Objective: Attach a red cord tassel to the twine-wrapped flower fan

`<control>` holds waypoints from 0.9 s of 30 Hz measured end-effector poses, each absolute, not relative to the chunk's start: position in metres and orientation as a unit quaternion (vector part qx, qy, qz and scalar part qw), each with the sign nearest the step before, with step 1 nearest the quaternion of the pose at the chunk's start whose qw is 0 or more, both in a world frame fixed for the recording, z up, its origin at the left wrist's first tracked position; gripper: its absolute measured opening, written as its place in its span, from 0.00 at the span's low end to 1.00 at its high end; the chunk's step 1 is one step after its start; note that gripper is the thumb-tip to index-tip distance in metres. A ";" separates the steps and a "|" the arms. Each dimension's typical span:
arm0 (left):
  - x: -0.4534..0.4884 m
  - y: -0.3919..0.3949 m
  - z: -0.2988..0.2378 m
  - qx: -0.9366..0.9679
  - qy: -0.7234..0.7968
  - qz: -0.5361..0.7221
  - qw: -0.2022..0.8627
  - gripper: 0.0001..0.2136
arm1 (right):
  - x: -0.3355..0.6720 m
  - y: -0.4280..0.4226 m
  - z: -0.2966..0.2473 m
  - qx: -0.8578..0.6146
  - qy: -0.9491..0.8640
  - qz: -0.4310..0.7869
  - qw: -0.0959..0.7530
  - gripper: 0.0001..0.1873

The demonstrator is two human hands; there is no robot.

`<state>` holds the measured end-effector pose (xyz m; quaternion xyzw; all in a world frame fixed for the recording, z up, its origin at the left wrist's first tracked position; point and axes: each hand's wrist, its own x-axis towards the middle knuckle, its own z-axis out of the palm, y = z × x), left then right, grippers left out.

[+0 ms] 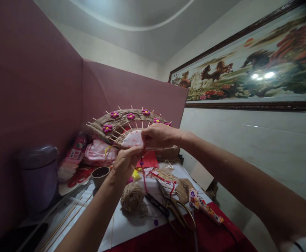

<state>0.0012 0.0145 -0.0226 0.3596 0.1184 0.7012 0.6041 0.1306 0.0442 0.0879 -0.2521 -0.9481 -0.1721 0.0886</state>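
Note:
A fan [100, 122] of wound twine over thin wooden sticks is held up above the table. Purple flowers with yellow centres [130, 116] dot its arc, and a white cloth patch with pink spots [132, 139] covers its base. My left hand [126, 161] is closed on the fan's lower edge, thumb on top. Fingers pinched, my right hand [159, 135] covers the right side of the patch. A red cord [143, 175] with dark beads hangs down from between the fingertips; its upper end is hidden by my right hand, which seems to grip it.
Below lie a twine ball [132, 197], gold-handled scissors [180, 210], a black-handled tool [156, 205] and a flower-patterned glue gun [205, 206]. A dark cup [100, 174] and a lidded purple bin [39, 182] stand left. Pink panels [132, 84] rise behind.

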 end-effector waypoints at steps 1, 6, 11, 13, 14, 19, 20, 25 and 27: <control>0.001 0.015 -0.023 0.360 0.118 0.702 0.603 0.06 | 0.130 0.045 0.089 -0.254 -0.949 -0.165 0.085 0.03; 0.001 0.018 -0.025 0.367 0.128 0.706 0.592 0.07 | 0.126 0.050 0.092 -0.269 -0.951 -0.136 0.065 0.03; 0.002 0.019 -0.024 0.379 0.127 0.712 0.577 0.08 | 0.122 0.053 0.094 -0.279 -0.951 -0.119 0.060 0.03; 0.002 0.018 -0.023 0.374 0.128 0.715 0.577 0.08 | 0.121 0.053 0.094 -0.281 -0.952 -0.109 0.061 0.03; 0.002 0.018 -0.023 0.371 0.128 0.716 0.577 0.08 | 0.120 0.053 0.095 -0.280 -0.952 -0.104 0.061 0.04; 0.001 0.019 -0.023 0.372 0.129 0.716 0.576 0.09 | 0.118 0.050 0.095 -0.274 -0.953 -0.109 0.069 0.05; 0.001 0.020 -0.023 0.373 0.128 0.717 0.574 0.09 | 0.118 0.050 0.095 -0.274 -0.953 -0.110 0.069 0.05; 0.002 0.021 -0.024 0.368 0.126 0.723 0.570 0.12 | 0.117 0.050 0.095 -0.274 -0.953 -0.113 0.068 0.05; 0.002 0.021 -0.025 0.367 0.128 0.724 0.570 0.12 | 0.117 0.051 0.095 -0.275 -0.952 -0.120 0.067 0.05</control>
